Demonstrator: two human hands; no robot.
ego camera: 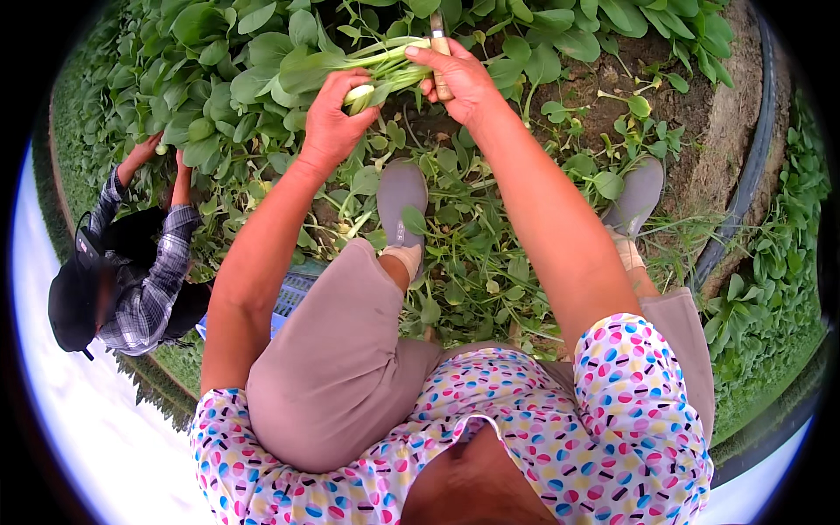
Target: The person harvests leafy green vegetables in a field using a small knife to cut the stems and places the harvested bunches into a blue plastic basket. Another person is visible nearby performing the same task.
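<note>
My left hand is closed around a leafy green plant, whose pale stem base shows between the fingers. My right hand grips a knife by its light wooden handle; the blade points away from me at the top. Its thumb and fingers also lie against the green stalks of leafy greens that stretch between both hands. Broad leaves spread to the left of the stalks, partly over my left hand. Standing leafy greens grow right behind and beside my hands.
A co-worker in a plaid shirt and black cap reaches into the plants at left. A blue plastic crate is partly hidden behind my left arm. Cut leaves and weeds cover the ground between my shoes. A black hose runs along the soil at right.
</note>
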